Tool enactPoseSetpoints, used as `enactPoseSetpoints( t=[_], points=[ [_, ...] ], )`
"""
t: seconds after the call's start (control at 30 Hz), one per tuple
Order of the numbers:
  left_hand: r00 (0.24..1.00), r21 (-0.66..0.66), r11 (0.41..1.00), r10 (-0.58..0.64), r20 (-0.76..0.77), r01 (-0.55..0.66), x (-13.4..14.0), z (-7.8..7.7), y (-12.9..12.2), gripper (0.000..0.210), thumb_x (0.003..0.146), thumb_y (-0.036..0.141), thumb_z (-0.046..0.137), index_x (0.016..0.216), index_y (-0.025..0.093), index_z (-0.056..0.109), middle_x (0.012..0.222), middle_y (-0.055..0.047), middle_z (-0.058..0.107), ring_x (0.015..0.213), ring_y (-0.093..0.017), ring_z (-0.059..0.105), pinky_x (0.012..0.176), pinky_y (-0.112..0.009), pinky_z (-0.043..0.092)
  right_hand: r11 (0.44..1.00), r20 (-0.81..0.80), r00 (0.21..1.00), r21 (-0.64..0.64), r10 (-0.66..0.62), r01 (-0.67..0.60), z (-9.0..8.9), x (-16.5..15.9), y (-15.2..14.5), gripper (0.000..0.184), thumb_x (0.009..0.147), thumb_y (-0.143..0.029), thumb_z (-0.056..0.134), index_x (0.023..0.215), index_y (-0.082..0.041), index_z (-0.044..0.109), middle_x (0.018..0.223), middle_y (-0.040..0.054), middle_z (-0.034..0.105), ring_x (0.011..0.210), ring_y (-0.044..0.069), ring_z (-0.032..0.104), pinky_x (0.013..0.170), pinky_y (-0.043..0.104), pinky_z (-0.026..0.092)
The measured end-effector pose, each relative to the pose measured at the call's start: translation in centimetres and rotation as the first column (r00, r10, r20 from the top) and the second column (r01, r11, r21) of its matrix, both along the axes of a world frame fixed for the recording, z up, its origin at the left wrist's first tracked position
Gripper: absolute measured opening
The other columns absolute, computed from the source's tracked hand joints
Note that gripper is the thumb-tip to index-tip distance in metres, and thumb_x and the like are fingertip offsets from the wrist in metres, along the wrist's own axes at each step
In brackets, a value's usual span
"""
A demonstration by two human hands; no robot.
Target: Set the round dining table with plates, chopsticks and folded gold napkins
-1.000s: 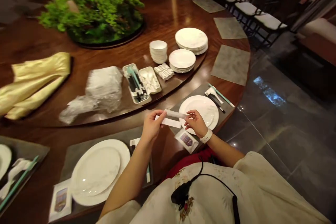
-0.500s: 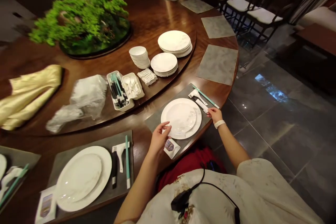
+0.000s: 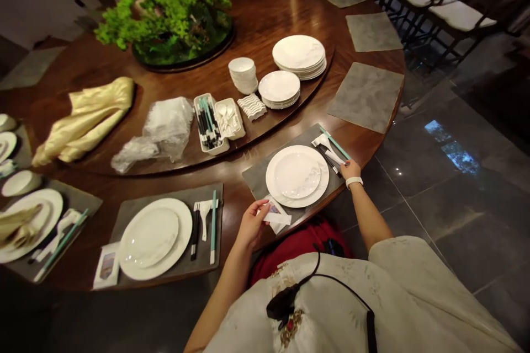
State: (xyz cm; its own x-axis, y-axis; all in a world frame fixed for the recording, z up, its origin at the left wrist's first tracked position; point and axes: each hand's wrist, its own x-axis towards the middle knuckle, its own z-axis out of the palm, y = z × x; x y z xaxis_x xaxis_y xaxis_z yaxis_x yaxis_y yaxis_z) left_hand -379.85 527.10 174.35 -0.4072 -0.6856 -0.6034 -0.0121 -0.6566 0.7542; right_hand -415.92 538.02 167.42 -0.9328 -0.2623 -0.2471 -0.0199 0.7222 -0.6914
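Note:
My left hand (image 3: 254,222) pinches a narrow white paper strip (image 3: 278,219) above a white packet with a printed picture (image 3: 275,207). The packet lies by the near left edge of two stacked white plates (image 3: 285,193). My right hand (image 3: 351,170) is closed at the near end of a white spoon (image 3: 331,150); its fingertips are partly hidden. Left of the spoon lie black chopsticks (image 3: 328,159), and on its right teal chopsticks (image 3: 334,142). The far ends sit on a small white rest. All this stands on a grey placemat (image 3: 256,174).
Left, another setting has stacked plates (image 3: 155,237). On the turntable stand a chopstick box (image 3: 211,146), spoon box (image 3: 238,127), plastic bag (image 3: 169,121), bowls (image 3: 243,77), plate stacks (image 3: 279,88), yellow cloth (image 3: 91,116) and a miniature tree (image 3: 165,11). Chairs (image 3: 459,14) stand far right.
The view has swung left. My left hand has drawn back from the plate and holds the strip over the packet. The black chopsticks show more fully beside my right hand.

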Motion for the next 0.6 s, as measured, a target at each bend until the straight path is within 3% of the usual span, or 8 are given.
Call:
enactPoseSetpoints(
  t=[0.1,0.17,0.37,0.6],
  points=[
    [0.999,-0.011,0.999,0.031,-0.042,-0.032,0.1,-0.7,-0.2,0.061,0.043,0.049,0.090,0.085,0.015,0.062,0.060,0.005,0.060,0.046,-0.006,0.049,0.041,-0.016,0.036,0.961,-0.214,0.944,0.176,0.251,-0.215,0.4,1.1,-0.2,0.033,0.080,-0.030,0.061,0.107,-0.012,0.066,0.092,0.0120,0.069,0.094,0.024,0.063,0.087,0.034,0.046],
    [0.996,-0.023,0.999,0.029,-0.088,-0.031,0.3,-1.2,-0.7,0.057,0.047,0.048,0.090,0.086,0.016,0.062,0.062,0.004,0.060,0.048,-0.006,0.051,0.044,-0.017,0.038,0.932,-0.250,0.911,0.243,0.328,-0.269,0.3,1.8,-0.6,0.032,0.082,-0.032,0.058,0.107,-0.013,0.066,0.087,0.0104,0.068,0.090,0.025,0.062,0.087,0.035,0.046],
    [0.991,-0.036,0.999,0.003,-0.135,-0.008,2.3,-1.6,-2.1,0.053,0.051,0.045,0.089,0.087,0.016,0.064,0.062,0.005,0.059,0.050,-0.007,0.051,0.047,-0.017,0.039,0.951,-0.326,0.930,0.302,0.173,-0.071,-0.3,0.2,0.1,0.044,0.080,-0.022,0.050,0.119,-0.006,0.063,0.105,0.0186,0.063,0.097,0.026,0.057,0.090,0.036,0.045],
    [0.998,-0.036,0.999,-0.008,-0.057,0.006,4.7,-1.5,-2.6,0.059,0.044,0.048,0.091,0.085,0.015,0.064,0.060,0.007,0.055,0.046,-0.005,0.044,0.042,-0.016,0.032,0.943,-0.274,0.939,0.311,0.208,-0.119,-0.9,-0.7,0.3,0.029,0.076,-0.021,0.054,0.095,-0.011,0.073,0.095,0.0136,0.066,0.092,0.023,0.057,0.093,0.034,0.045]
  ],
)
